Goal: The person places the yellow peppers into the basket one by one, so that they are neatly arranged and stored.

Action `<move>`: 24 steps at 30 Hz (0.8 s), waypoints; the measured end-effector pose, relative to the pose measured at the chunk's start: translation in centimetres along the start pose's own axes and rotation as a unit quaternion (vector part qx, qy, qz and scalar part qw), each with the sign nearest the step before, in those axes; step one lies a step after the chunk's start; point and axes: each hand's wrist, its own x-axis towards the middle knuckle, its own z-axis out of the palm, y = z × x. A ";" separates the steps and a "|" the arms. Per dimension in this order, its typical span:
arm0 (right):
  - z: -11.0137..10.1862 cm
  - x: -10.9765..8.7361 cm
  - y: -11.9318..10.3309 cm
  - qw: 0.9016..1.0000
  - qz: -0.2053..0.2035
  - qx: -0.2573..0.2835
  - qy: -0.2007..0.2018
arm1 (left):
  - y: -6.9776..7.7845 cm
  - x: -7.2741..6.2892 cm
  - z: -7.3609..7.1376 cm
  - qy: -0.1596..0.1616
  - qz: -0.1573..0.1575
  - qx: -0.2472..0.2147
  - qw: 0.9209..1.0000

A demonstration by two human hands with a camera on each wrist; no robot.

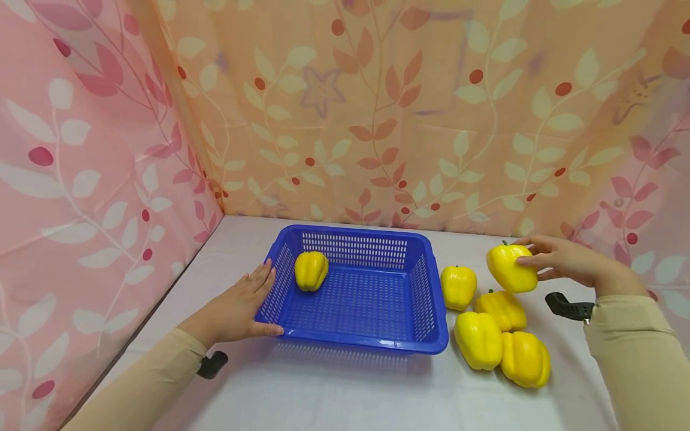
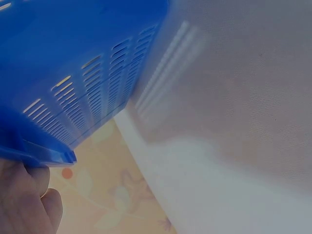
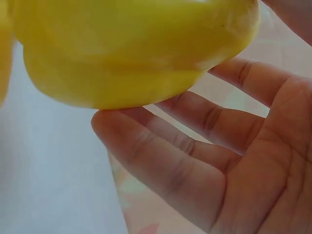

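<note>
My right hand (image 1: 566, 260) holds a yellow bell pepper (image 1: 511, 267) above the table, thumb on the near side and fingers behind it. In the right wrist view, the fingertips meet the underside of this pepper (image 3: 126, 63). My left hand (image 1: 237, 308) rests at the left rim of a blue plastic basket (image 1: 372, 342), fingers extended along the side and thumb at the front corner. The left wrist view shows the slotted basket wall (image 2: 87, 92) beside that hand (image 2: 24, 200). One yellow bell pepper (image 1: 311, 270) lies inside the basket, near its left wall.
Right of the basket, several more bell peppers are grouped on the white tablecloth (image 1: 334, 395), including one beside the rim (image 1: 458, 287) and one at the front (image 1: 525, 359). Patterned curtains (image 1: 377, 120) hang behind the table and at both sides.
</note>
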 end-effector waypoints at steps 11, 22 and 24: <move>1.2 1.6 -2.8 1.000 -0.023 -0.001 -0.011 | -0.1 0.0 0.2 0.001 -0.003 -0.002 1.000; 2.6 3.5 -5.5 0.999 -0.040 0.005 -0.029 | -0.1 0.1 0.3 -0.002 -0.008 0.000 1.000; 2.8 3.8 -5.9 0.998 -0.044 0.005 -0.034 | 0.0 0.0 0.2 -0.003 -0.009 -0.001 1.000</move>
